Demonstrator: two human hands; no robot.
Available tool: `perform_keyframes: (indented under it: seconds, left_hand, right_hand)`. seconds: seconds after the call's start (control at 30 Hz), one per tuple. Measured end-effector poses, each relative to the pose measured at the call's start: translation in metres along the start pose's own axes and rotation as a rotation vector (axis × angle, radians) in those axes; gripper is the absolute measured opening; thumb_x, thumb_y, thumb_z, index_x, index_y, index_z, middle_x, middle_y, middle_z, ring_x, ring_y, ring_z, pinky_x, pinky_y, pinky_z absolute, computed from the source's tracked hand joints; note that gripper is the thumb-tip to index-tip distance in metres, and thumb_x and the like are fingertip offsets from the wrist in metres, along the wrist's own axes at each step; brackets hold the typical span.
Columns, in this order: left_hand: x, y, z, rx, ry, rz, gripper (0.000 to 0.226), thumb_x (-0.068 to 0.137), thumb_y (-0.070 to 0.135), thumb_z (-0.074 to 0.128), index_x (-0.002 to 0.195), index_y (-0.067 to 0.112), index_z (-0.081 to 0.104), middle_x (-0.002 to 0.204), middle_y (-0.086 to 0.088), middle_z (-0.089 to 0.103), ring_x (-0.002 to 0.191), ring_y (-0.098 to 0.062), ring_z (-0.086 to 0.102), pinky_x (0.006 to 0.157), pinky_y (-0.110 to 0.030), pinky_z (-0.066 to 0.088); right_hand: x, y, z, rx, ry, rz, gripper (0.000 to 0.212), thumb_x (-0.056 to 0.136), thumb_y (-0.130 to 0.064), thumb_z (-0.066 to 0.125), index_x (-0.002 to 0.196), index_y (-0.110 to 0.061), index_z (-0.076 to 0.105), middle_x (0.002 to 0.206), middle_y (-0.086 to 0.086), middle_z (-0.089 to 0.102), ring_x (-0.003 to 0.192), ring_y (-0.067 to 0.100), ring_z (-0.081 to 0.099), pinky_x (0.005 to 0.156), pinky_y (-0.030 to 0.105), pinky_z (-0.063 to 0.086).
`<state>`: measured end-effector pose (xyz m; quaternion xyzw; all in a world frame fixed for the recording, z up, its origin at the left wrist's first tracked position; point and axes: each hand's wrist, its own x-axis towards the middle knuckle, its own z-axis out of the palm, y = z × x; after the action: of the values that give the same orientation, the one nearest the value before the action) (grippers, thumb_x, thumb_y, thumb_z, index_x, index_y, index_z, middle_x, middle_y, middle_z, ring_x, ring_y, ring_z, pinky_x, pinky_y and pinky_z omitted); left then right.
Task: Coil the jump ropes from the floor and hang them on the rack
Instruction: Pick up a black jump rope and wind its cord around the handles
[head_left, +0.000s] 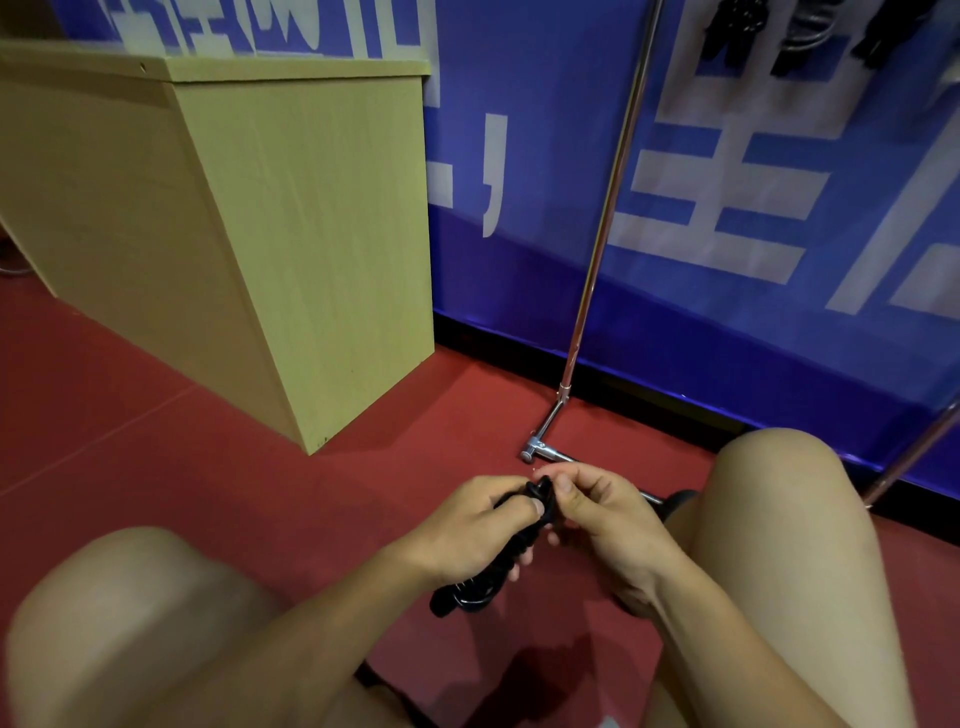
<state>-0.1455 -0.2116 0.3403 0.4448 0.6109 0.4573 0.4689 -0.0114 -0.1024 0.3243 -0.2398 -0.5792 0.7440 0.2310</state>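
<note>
A pale wooden cabinet (249, 223) stands at the left on the red floor (156, 467), its near corner reaching toward the middle of the view. A bare knee (130, 587) fills the lower left. Just right of it, the left hand (467, 535) has its grip clenched around a coiled black jump rope (498, 551): the fingers wrap the bundle, the thumb lies across its upper end, and the lower end of the coil sticks out below the hand, above the floor between the two knees. The right hand (602, 519) meets it at the top of the bundle, its thumb and fingertips pinching the rope's upper end, so both hands touch the same coil, held in the air and clear of the floor. Behind the hands stands the chrome foot of the rack (545, 447), and its upright pole rises slanting toward the top of the view against a blue banner (727, 312) with large white characters. Dark bundles (789, 36) hang at the top right, too blurred to tell what they are. The other knee (795, 499) fills the lower right
</note>
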Motion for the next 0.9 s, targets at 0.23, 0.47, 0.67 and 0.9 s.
perform_keyframes:
  seconds: [0.23, 0.47, 0.67, 0.9]
  left_hand:
    - [0.003, -0.003, -0.003, 0.027, -0.042, -0.033, 0.034, 0.091, 0.041, 0.054, 0.097, 0.009, 0.063, 0.076, -0.008, 0.066, 0.068, -0.027, 0.064, 0.067, -0.037, 0.052]
    - [0.01, -0.015, -0.001, 0.36, 0.162, 0.021, 0.029, 0.08, 0.055, 0.056, 0.089, 0.027, 0.062, 0.078, 0.0, 0.072, 0.072, -0.017, 0.071, 0.077, -0.046, 0.057]
    - [0.013, -0.02, -0.005, 0.607, 0.324, 0.147, 0.029, 0.081, 0.059, 0.053, 0.072, 0.032, 0.055, 0.058, 0.012, 0.057, 0.054, -0.005, 0.053, 0.055, -0.028, 0.042]
    - [0.015, -0.021, -0.006, 0.78, 0.334, 0.226, 0.042, 0.08, 0.072, 0.049, 0.068, 0.032, 0.044, 0.054, 0.007, 0.05, 0.052, -0.009, 0.049, 0.051, -0.029, 0.035]
  right_hand:
    - [0.001, 0.003, -0.001, -0.066, 0.122, -0.077, 0.017, 0.091, -0.011, 0.062, 0.075, -0.008, 0.066, 0.067, 0.012, 0.064, 0.063, 0.018, 0.056, 0.064, 0.029, 0.046]
    - [0.01, 0.019, -0.008, -0.618, 0.346, -0.204, 0.021, 0.09, -0.034, 0.069, 0.074, -0.022, 0.065, 0.071, -0.008, 0.07, 0.07, 0.006, 0.063, 0.072, 0.035, 0.05]
    - [0.008, 0.011, -0.003, -0.271, 0.212, -0.076, 0.047, 0.09, -0.051, 0.061, 0.068, -0.01, 0.066, 0.067, 0.007, 0.065, 0.064, 0.018, 0.055, 0.065, 0.035, 0.046]
    - [0.005, 0.008, 0.0, -0.066, 0.124, 0.146, 0.034, 0.089, -0.044, 0.065, 0.085, -0.01, 0.07, 0.071, 0.01, 0.056, 0.057, 0.013, 0.048, 0.053, 0.025, 0.038]
